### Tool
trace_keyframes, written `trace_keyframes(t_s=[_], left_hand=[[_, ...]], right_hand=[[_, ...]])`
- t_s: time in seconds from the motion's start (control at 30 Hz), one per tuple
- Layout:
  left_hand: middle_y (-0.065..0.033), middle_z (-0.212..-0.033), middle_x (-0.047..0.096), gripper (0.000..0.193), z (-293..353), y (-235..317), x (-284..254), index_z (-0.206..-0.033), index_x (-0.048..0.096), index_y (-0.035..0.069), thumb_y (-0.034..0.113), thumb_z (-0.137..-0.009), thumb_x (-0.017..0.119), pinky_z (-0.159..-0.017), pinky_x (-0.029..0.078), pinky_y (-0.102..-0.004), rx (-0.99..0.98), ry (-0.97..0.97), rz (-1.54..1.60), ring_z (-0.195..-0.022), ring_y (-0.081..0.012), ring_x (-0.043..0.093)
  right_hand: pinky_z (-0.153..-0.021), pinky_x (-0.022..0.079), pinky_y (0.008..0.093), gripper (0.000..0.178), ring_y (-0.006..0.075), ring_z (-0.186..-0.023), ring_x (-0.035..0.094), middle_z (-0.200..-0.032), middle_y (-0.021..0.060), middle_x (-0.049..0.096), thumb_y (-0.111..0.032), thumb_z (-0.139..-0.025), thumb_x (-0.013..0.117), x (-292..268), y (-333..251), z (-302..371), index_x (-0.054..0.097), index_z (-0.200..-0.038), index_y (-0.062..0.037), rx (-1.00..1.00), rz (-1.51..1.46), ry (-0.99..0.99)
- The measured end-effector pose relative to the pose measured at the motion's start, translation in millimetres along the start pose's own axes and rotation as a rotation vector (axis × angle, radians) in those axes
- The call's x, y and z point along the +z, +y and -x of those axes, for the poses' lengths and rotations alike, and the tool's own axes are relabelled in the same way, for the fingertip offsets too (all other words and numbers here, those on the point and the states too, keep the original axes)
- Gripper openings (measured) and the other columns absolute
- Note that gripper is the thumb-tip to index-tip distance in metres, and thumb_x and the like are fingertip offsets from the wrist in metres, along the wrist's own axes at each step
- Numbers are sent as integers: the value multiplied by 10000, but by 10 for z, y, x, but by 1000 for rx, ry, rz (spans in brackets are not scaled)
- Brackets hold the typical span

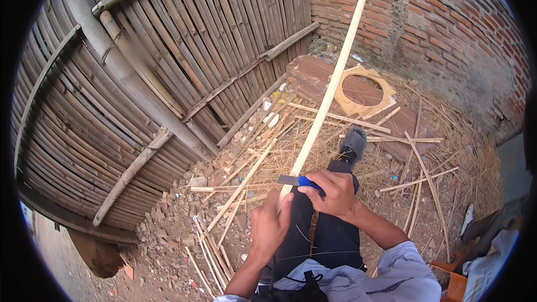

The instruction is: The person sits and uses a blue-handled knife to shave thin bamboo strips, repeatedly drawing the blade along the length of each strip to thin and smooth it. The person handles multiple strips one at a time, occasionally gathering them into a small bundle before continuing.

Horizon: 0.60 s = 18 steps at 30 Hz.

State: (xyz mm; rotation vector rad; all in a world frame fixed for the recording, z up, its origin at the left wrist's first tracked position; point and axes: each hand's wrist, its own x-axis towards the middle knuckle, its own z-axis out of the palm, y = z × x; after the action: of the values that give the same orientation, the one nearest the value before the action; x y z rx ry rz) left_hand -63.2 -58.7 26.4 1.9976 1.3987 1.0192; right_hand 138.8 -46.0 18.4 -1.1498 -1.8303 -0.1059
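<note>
A long pale bamboo strip slants up and away from my lap toward the brick wall. Its near end is gripped by my left hand, the thumb lying along the strip. My right hand is closed around the blue handle of a knife. The flat metal blade lies across the strip, just beyond my left thumb, and seems to touch it. Part of the blue handle is hidden under my right fingers.
Bamboo fencing rises at the left, a brick wall at the back. A wooden board with a round hole rests on a brown plank. Cut strips, shavings and stones litter the ground. Someone's foot shows at the right.
</note>
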Motion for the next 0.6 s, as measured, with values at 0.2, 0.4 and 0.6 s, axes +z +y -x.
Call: trace_keyframes(t_s=[0.2,0.4,0.6], left_hand=[[-287,-655,649,236,33,-4,-20,-1025,621,19,245,-1069,676,-526,483,-559,-26,-6,-28,-622,-503,676],[-275,-652,653,238,207,-96,-137,-1049,632,23,258,-1071,668,-540,499,-546,-73,-63,-41,-618,-494,681],[-238,-618,646,293,1014,-1104,-402,-1015,654,38,322,-1087,632,-555,508,-544,-254,-218,-164,-590,-481,680]], right_hand=[[-534,544,343,281,240,-619,720,-812,57,733,-336,-936,820,-24,34,-49,755,-1022,-77,-61,56,-1],[-537,540,360,288,241,-618,721,-822,96,755,-337,-972,789,-61,330,-191,774,-1025,-55,15,127,160],[-573,479,362,316,242,-599,651,-767,131,727,-340,-1047,714,-932,1495,-791,781,-1092,-34,363,353,451]])
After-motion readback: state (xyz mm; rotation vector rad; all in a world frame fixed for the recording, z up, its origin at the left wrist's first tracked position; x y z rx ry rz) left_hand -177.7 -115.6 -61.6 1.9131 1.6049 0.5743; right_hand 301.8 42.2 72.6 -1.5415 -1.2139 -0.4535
